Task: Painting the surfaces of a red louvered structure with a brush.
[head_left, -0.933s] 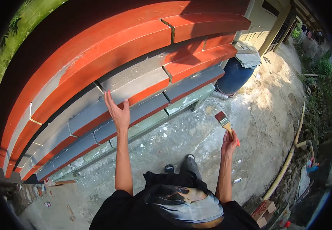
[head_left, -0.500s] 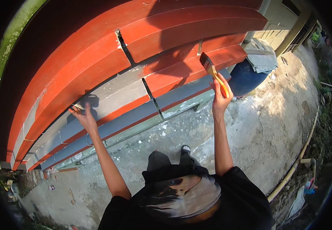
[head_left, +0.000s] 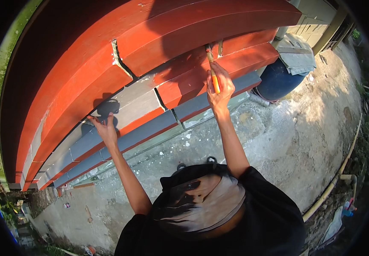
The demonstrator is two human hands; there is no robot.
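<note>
Right hand (head_left: 219,87) fisted round a brush (head_left: 212,70) with an orange handle, bristles up against the wall (head_left: 86,77) at the seam between two red bands. Left hand (head_left: 107,128) spread flat, fingers splayed, pressed on a grey band lower left, its shadow just above it.

Wall is stepped horizontal courses, smooth and matte: upper bands glossy orange-red, lower ones bare grey with red strips, vertical joints chipped and pale at the edges.

Since half a second ago: brush has gone from tilted over a lower red band to nearly upright at the seam higher up; left hand has shifted right and up along the grey band. Earlier still, both hands were off the wall.

Ground (head_left: 287,141) is rough concrete, blotched and paint-speckled, sunlit right. Blue barrel (head_left: 278,81) stands against the wall foot with a grey folded sheet (head_left: 297,53) on top. Yellow pipe (head_left: 334,183) runs along the right edge by weeds.
</note>
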